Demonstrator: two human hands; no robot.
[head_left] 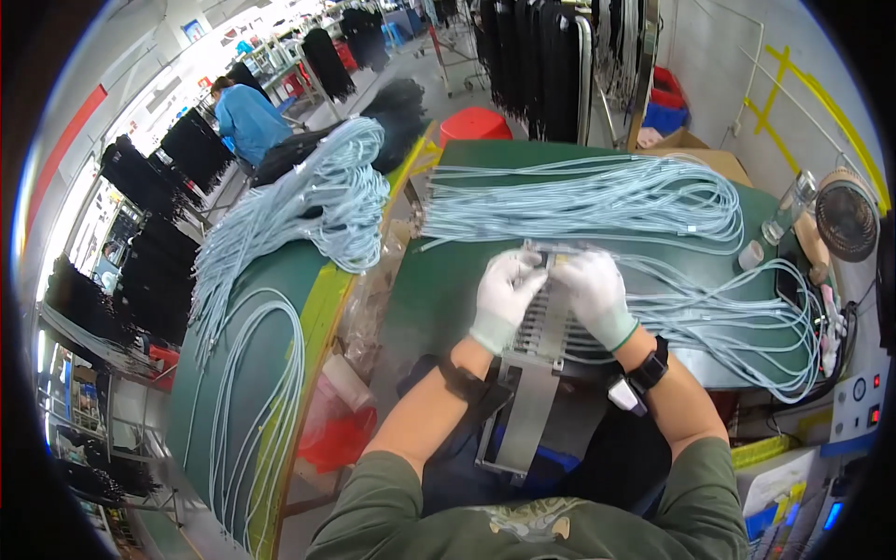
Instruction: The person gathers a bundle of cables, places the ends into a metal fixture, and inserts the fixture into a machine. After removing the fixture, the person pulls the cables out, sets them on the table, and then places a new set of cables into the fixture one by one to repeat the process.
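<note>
My left hand [509, 295] and my right hand [594, 291], both in white gloves, meet over the far end of a metal fixture [555, 322] with a row of slots. The fingers of each are pinched together, and what lies between them is too small and covered to make out. Light blue cables [719, 313] reach from the right side of the table to the fixture, passing by and under my right hand. A flat metal bar [525, 425] extends from the fixture toward my body.
A looped bundle of light blue cables [597, 198] lies across the far table. Another heap [317, 191] rests on the left green table [219, 411]. At the right stand a small fan [847, 215], a clear bottle [789, 207] and a white cup [750, 255]. Far left, a person in blue [250, 121] is bent over.
</note>
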